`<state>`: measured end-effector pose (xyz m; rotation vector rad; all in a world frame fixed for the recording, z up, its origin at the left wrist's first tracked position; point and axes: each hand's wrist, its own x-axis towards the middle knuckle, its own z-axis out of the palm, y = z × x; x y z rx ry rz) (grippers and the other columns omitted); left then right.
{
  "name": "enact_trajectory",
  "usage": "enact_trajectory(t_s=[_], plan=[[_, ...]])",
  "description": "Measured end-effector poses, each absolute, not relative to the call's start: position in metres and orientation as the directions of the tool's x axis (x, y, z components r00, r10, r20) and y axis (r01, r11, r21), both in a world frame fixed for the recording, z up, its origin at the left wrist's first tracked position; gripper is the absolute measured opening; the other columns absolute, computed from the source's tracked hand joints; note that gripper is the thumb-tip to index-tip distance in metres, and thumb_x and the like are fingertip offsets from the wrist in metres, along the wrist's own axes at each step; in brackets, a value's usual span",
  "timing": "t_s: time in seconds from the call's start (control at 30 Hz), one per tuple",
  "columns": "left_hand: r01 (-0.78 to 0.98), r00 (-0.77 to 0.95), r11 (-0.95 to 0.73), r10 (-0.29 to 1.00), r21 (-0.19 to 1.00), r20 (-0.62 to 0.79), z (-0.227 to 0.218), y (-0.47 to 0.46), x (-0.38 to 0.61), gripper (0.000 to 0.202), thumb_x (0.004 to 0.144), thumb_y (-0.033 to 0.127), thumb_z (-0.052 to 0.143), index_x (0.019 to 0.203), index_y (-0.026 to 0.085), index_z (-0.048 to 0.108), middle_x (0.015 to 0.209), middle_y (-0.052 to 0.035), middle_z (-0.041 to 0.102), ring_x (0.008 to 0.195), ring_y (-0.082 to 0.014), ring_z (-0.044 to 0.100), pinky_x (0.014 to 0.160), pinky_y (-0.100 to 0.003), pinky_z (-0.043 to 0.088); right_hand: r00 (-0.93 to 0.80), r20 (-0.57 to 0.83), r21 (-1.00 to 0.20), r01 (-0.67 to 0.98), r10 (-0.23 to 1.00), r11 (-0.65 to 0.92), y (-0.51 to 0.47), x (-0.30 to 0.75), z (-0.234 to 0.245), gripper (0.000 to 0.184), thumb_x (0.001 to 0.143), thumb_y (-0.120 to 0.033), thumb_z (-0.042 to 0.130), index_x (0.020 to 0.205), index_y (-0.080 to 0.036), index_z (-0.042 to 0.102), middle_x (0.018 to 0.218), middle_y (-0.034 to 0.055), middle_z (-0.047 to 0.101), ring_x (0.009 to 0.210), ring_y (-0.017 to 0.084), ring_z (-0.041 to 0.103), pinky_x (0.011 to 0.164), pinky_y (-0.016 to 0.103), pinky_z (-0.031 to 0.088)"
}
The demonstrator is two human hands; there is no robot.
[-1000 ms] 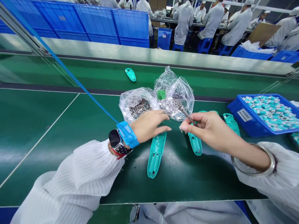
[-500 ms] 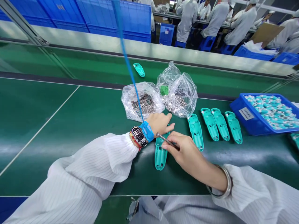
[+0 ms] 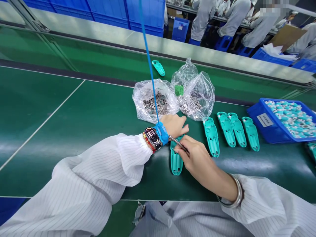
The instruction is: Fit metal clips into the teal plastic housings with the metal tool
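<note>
**A:** What is the right hand (image 3: 198, 158) doing?

**B:** Its fingers (image 3: 182, 141) are pinching a slim metal screwdriver (image 3: 175, 141) in a narrow grip, and the shaft is pointing up toward the left wrist.

**A:** And the left hand (image 3: 173, 125)?

**B:** Its fingers (image 3: 184, 129) are stretching out loosely, holding nothing, just above the end of a teal plastic housing (image 3: 176, 161). I cannot tell whether they are touching it.

**A:** Where is that housing lying?

**B:** It is lying on the green counter (image 3: 49, 112), right under both hands. Four more teal housings (image 3: 226, 129) are lying in a loose row to its right, and a blue crate (image 3: 261, 131) of small teal-and-silver parts is sitting beyond them.

**A:** What else is near?

**B:** Two clear plastic bags (image 3: 154, 102) of small metal parts are sitting just past the left hand, and a blue cord (image 3: 149, 56) is rising from a blue wrist strap (image 3: 161, 133).
</note>
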<state>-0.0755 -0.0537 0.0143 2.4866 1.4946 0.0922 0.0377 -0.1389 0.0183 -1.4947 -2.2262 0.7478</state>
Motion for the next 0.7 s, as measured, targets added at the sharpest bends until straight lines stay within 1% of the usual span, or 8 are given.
enact_trajectory(t_s=[0.2,0.33,0.4,0.47,0.53,0.6,0.63,0.7], plan=[[0.865,0.468,-0.448,0.883,0.225,-0.043,0.013,-0.054,-0.076,0.042,0.085,0.038,0.027,0.099,0.018,0.062,0.081,-0.0113,0.062,0.085,-0.0293,0.062,0.066,-0.035,0.044,-0.403,-0.031,-0.62,0.726,0.915,0.299,-0.137,0.039,0.017,0.023,0.084,-0.02,0.048,0.063,-0.011,0.048,0.072,0.0022,0.049,0.061,0.006,0.04,0.057,0.021,0.027],[0.85,0.492,-0.466,0.869,0.247,-0.053,0.012,-0.054,-0.079,0.043,0.086,0.04,0.026,0.1,0.018,0.061,0.085,-0.0116,0.063,0.084,-0.0275,0.061,0.066,-0.034,0.043,-0.323,-0.086,-0.753,0.64,0.942,0.15,-0.13,0.049,0.046,0.022,0.081,-0.037,0.058,0.08,-0.015,0.06,0.066,0.0005,0.048,0.058,0.005,0.04,0.053,0.02,0.03],[0.85,0.491,-0.465,0.87,0.249,-0.052,0.012,-0.054,-0.079,0.044,0.087,0.041,0.026,0.101,0.017,0.06,0.087,-0.0117,0.063,0.084,-0.0265,0.061,0.066,-0.033,0.043,-0.221,-0.042,-0.873,0.482,0.974,0.071,-0.131,0.054,0.071,0.029,0.083,-0.045,0.052,0.08,-0.018,0.06,0.058,-0.0005,0.042,0.051,0.005,0.035,0.047,0.02,0.028],[0.859,0.474,-0.452,0.88,0.241,-0.036,0.011,-0.055,-0.078,0.044,0.087,0.039,0.025,0.099,0.016,0.061,0.083,-0.0118,0.062,0.082,-0.0259,0.061,0.065,-0.033,0.042,-0.131,0.088,-0.974,0.198,0.987,0.113,-0.132,0.054,0.094,0.039,0.088,-0.048,0.04,0.066,-0.019,0.053,0.048,-0.0013,0.029,0.042,0.005,0.027,0.041,0.021,0.023],[0.862,0.465,-0.449,0.885,0.236,-0.017,0.01,-0.055,-0.078,0.045,0.087,0.038,0.024,0.095,0.015,0.062,0.076,-0.0115,0.061,0.078,-0.0251,0.06,0.063,-0.031,0.041,-0.023,0.224,-0.973,-0.061,0.974,0.222,-0.133,0.048,0.108,0.049,0.093,-0.045,0.021,0.057,-0.018,0.039,0.045,-0.002,0.016,0.038,0.006,0.018,0.038,0.022,0.02],[0.86,0.469,-0.456,0.883,0.229,-0.005,0.009,-0.055,-0.078,0.045,0.087,0.038,0.024,0.093,0.015,0.062,0.073,-0.0108,0.061,0.077,-0.0247,0.06,0.062,-0.031,0.04,0.078,0.275,-0.938,-0.196,0.958,0.285,-0.131,0.037,0.109,0.053,0.093,-0.041,0.003,0.054,-0.015,0.026,0.045,-0.0022,0.008,0.037,0.006,0.014,0.037,0.02,0.018],[0.859,0.471,-0.459,0.882,0.225,0.0,0.009,-0.055,-0.078,0.044,0.087,0.038,0.024,0.092,0.016,0.062,0.074,-0.0105,0.061,0.077,-0.0248,0.06,0.062,-0.031,0.04,0.107,0.271,-0.929,-0.229,0.957,0.289,-0.13,0.032,0.106,0.053,0.093,-0.041,-0.002,0.054,-0.015,0.023,0.045,-0.0022,0.005,0.036,0.006,0.013,0.037,0.019,0.018],[0.861,0.47,-0.458,0.883,0.222,0.0,0.009,-0.055,-0.077,0.043,0.088,0.038,0.024,0.091,0.018,0.061,0.077,-0.0097,0.062,0.077,-0.0259,0.061,0.063,-0.033,0.041,0.12,0.251,-0.922,-0.272,0.96,0.275,-0.126,0.022,0.093,0.052,0.093,-0.042,0.0,0.054,-0.014,0.02,0.045,-0.0024,0.004,0.036,0.005,0.011,0.037,0.018,0.016]])
